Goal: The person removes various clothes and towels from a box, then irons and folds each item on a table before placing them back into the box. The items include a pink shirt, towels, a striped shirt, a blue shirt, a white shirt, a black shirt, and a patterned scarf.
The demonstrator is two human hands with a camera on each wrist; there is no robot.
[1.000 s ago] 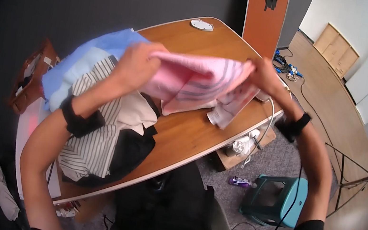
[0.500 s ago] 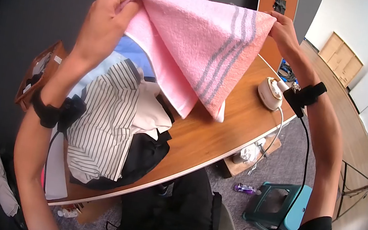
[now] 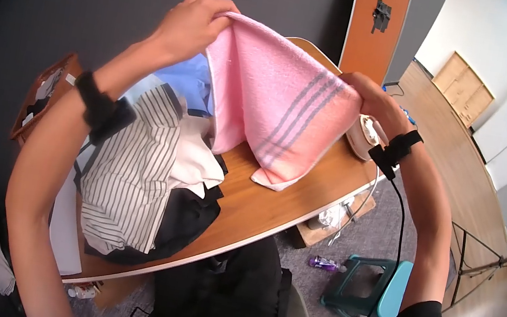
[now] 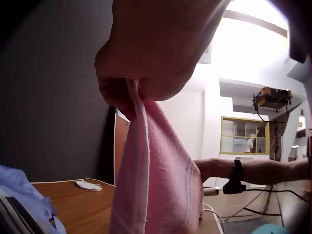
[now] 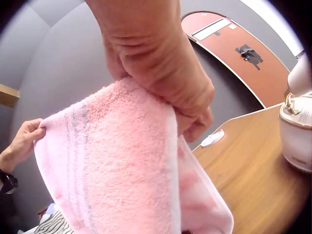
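A pink towel (image 3: 295, 105) with grey stripes and a peach end hangs between both hands over the table. The left hand (image 3: 195, 24) pinches its upper left corner, higher than the other hand. In the left wrist view the white hem of the towel (image 4: 141, 161) runs down from those fingers. The right hand (image 3: 372, 100) grips the peach end at the right. Seen from the right wrist, the towel (image 5: 131, 161) drops in folds below the curled fingers, and its lower corner hangs close over the wooden table (image 3: 260, 199).
Left on the table lie a striped shirt (image 3: 131, 179), blue clothing (image 3: 189, 85) and black cloth (image 3: 187, 221). An iron (image 3: 361, 139) with a white cord stands at the right edge. A brown basket (image 3: 51, 93) is at far left. A teal stool (image 3: 391, 293) stands on the floor.
The towel was lifted from low over the table and spread between the hands. Since half a second ago, the right hand has lowered and the left has shifted right.
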